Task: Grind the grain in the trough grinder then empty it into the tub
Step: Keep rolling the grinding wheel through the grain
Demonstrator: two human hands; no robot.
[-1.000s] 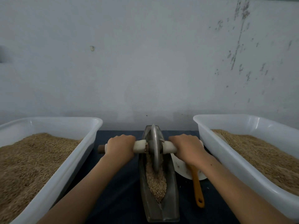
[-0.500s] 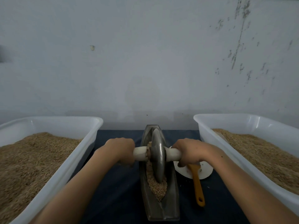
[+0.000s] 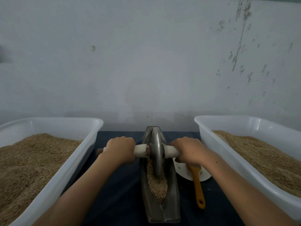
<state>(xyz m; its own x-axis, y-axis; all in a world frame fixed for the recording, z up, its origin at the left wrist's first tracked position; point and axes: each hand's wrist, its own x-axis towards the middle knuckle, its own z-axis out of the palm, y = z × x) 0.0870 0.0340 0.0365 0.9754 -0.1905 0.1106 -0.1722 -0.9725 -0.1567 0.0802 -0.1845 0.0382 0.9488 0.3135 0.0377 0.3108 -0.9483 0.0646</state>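
Grey metal makes up the trough grinder, a narrow boat-shaped channel standing at the lower centre of the frame on a dark blue bench. Its grinding wheel, a thin upright disc, stands in the far half of the channel, its lower edge sunk in the grain that fills the groove towards the near end. A pale axle handle runs through the wheel's hub and sticks out on both sides. The left hand has its fingers wrapped round the handle left of the wheel, and the right hand grips the handle on the other side in the same way; both forearms reach in from the bottom corners of the frame.

At the left edge sits a white plastic tub heaped with brown grain, and at the right edge a second white tub holds a similar load. Between the grinder and the right-hand tub lies a white dish, partly under the right wrist, with an orange-handled brush resting across it, the handle pointing to the lower edge of the frame. A scuffed pale wall fills the upper frame
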